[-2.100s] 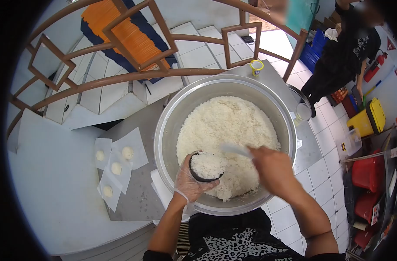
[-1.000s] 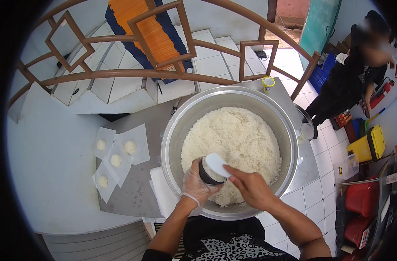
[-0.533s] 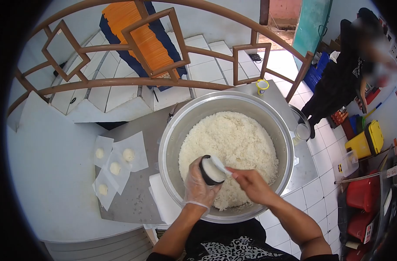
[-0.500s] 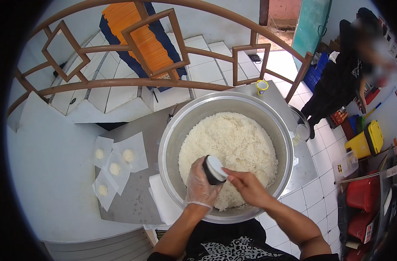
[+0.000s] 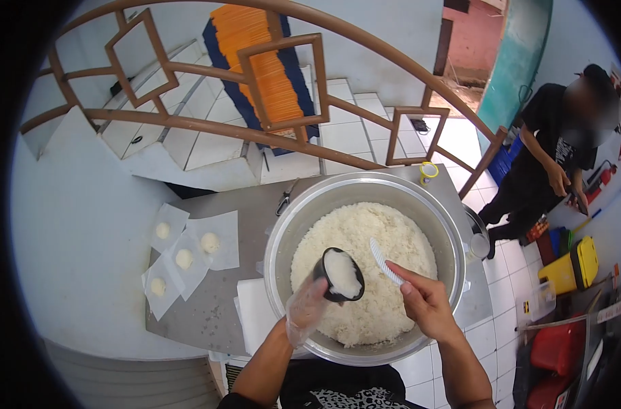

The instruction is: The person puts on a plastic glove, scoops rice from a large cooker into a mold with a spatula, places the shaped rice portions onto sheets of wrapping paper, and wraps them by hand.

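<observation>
One left hand (image 5: pixel 306 310) and one right hand (image 5: pixel 427 303), the wearer's own, showed near the frame's centre, along with one black bowl (image 5: pixel 350 298), one white paddle (image 5: pixel 385 262) and one large pot (image 5: pixel 371 189). At left, one tabletop (image 5: pixel 215 310) carried four paper sheets (image 5: pixel 229 228) and four white mounds (image 5: pixel 210 243). Above centre were one pair of scissors (image 5: pixel 284 203) and one yellow-rimmed cup (image 5: pixel 428 172). At right were one co-worker (image 5: pixel 521 194), one yellow bin (image 5: pixel 560 274) and one fire extinguisher (image 5: pixel 600 179); at lower right, two red containers (image 5: pixel 555 346).
</observation>
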`<state>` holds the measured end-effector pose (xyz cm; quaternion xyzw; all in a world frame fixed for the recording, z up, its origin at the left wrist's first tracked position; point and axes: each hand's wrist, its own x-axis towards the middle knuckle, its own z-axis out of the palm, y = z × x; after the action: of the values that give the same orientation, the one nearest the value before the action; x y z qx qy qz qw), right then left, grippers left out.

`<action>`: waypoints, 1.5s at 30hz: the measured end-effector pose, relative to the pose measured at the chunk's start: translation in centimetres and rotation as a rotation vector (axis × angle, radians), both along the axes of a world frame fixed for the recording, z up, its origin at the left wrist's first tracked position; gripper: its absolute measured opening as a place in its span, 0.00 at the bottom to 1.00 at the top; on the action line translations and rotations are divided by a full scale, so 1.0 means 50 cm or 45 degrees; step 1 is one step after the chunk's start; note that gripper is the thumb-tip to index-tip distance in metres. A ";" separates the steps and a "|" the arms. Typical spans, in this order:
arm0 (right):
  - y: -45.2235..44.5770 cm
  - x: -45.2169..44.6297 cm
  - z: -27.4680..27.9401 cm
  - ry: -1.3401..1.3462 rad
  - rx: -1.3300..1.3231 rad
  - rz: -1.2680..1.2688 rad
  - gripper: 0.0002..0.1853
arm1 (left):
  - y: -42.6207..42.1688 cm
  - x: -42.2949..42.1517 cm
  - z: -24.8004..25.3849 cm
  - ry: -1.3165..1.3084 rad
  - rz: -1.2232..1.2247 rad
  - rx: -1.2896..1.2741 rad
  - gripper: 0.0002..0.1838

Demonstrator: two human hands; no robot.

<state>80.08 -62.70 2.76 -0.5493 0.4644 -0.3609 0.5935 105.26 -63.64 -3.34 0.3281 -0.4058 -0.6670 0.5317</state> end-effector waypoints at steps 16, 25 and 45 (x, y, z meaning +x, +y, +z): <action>0.006 0.087 0.000 0.808 -0.398 0.383 0.21 | -0.018 0.006 -0.012 0.126 -0.309 0.784 0.43; 0.005 0.093 -0.013 0.351 -0.027 0.171 0.20 | -0.012 -0.013 -0.009 0.127 -0.097 0.715 0.42; 0.033 0.119 -0.087 1.401 -0.673 -0.300 0.24 | 0.159 0.454 -0.148 -1.043 0.176 0.318 0.40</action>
<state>86.01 -61.07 -1.58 -0.7283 0.6547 -0.1910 0.0672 127.97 -55.69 -10.75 0.6538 -0.4766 -0.4888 0.3264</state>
